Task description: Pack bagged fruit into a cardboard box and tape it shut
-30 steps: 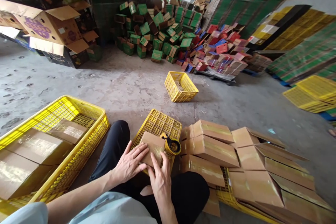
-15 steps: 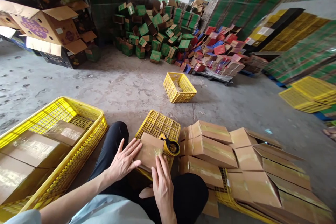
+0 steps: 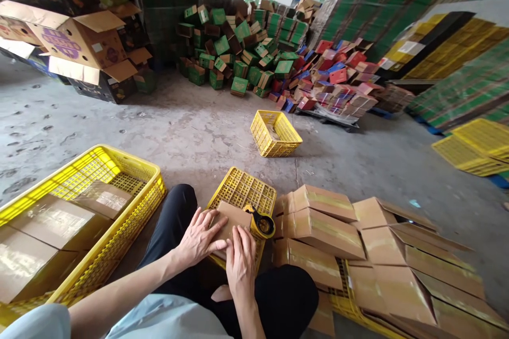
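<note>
A small brown cardboard box (image 3: 233, 215) lies on an upturned yellow plastic crate (image 3: 248, 188) between my knees. My left hand (image 3: 202, 235) rests on the box's left side, fingers stretched out over its top. Flat on the near right part of the box lies my right hand (image 3: 242, 257), its fingers extended and fairly close together. Neither hand is wrapped round anything. Just right of the box, a black and yellow tape dispenser (image 3: 261, 222) sits on the crate. My hands hide much of the box's near side.
At left stands a large yellow crate (image 3: 159, 183) holding taped boxes (image 3: 51, 222). Folded cardboard boxes (image 3: 318, 228) are piled on my right. A smaller yellow crate (image 3: 274, 137) stands on the floor ahead. Green boxes (image 3: 239, 86) and red boxes (image 3: 338, 75) lie heaped farther back.
My left hand has slid right, farther over the box top. My right hand has shifted slightly up and left onto the box. The view has turned a little left.
</note>
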The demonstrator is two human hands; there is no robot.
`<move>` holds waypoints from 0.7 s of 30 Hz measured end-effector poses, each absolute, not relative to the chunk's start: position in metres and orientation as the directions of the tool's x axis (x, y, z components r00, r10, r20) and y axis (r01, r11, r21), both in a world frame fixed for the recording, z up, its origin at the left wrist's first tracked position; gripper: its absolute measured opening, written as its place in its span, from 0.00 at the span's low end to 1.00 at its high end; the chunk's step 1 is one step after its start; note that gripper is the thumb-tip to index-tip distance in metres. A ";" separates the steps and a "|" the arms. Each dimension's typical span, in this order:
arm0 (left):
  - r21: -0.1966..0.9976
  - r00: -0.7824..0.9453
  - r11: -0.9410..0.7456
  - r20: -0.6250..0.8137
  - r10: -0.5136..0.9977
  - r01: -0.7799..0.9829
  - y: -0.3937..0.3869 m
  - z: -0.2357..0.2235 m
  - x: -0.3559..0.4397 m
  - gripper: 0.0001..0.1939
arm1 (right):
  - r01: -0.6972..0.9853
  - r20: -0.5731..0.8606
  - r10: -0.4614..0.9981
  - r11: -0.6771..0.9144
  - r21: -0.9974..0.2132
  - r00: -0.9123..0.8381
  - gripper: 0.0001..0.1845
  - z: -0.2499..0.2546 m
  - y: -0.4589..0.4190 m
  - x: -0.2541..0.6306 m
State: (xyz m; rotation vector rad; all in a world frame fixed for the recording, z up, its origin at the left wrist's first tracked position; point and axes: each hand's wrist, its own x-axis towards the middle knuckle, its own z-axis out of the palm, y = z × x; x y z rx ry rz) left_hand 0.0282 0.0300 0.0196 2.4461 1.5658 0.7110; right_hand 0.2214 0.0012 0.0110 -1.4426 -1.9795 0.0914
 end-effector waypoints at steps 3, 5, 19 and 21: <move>0.373 0.340 -0.430 0.285 0.896 0.822 0.031 0.019 0.030 0.37 | 0.824 0.475 0.866 0.379 -0.420 -0.156 0.23 0.014 0.001 0.220; 0.370 0.356 -0.442 0.279 0.892 0.817 0.029 0.018 0.026 0.37 | 0.837 0.463 0.873 0.361 -0.412 -0.149 0.22 0.016 0.000 0.219; 0.409 0.467 -0.534 0.259 0.846 0.740 -0.014 0.007 -0.001 0.43 | 0.898 0.446 0.880 0.319 -0.304 -0.161 0.31 0.006 -0.015 0.205; 0.411 0.484 -0.553 0.268 0.833 0.725 -0.012 0.007 0.009 0.45 | 0.888 0.424 0.889 0.327 -0.323 -0.173 0.31 0.003 -0.022 0.203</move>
